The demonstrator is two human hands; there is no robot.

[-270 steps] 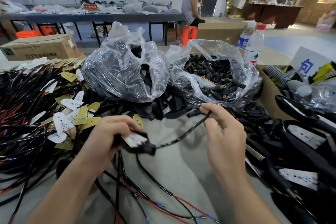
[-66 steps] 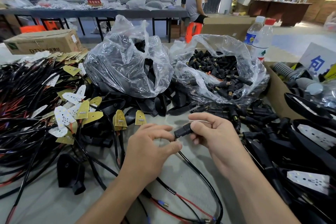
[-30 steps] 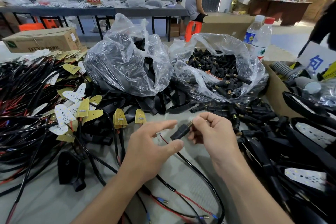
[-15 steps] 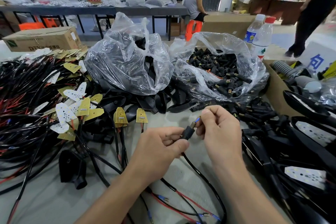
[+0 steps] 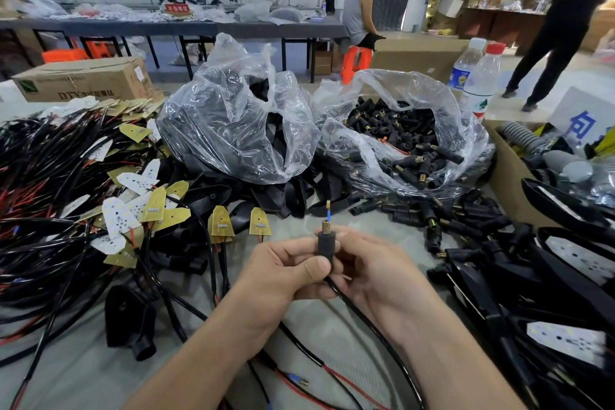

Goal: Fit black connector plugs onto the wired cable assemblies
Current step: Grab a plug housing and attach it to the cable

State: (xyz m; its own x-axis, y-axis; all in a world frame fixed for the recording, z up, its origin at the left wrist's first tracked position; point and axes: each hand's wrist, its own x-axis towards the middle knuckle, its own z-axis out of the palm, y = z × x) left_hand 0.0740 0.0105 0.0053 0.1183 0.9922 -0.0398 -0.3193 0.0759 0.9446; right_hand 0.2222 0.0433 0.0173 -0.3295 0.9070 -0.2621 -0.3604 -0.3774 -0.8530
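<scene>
A black connector plug (image 5: 325,243) with a brass threaded tip stands upright between my two hands. A blue-sleeved wire end (image 5: 328,214) sticks out of its top. Its black cable (image 5: 369,319) runs down from the plug towards me. My left hand (image 5: 283,271) pinches the plug with thumb and fingers. My right hand (image 5: 372,271) curls round the plug and cable from the right. A clear bag of loose black plugs (image 5: 399,140) lies open behind, with more plugs (image 5: 429,220) spilled in front of it.
A big heap of wired assemblies with LED boards (image 5: 66,196) fills the left. A second clear bag of black housings (image 5: 233,123) stands in the middle. Black lamp shells (image 5: 565,276) pile at the right beside a cardboard box (image 5: 509,173) and two water bottles (image 5: 479,76).
The plug has slid further along the cable and is now held upright, with the blue wire end poking out of its brass tip. Both hands have closed round it.
</scene>
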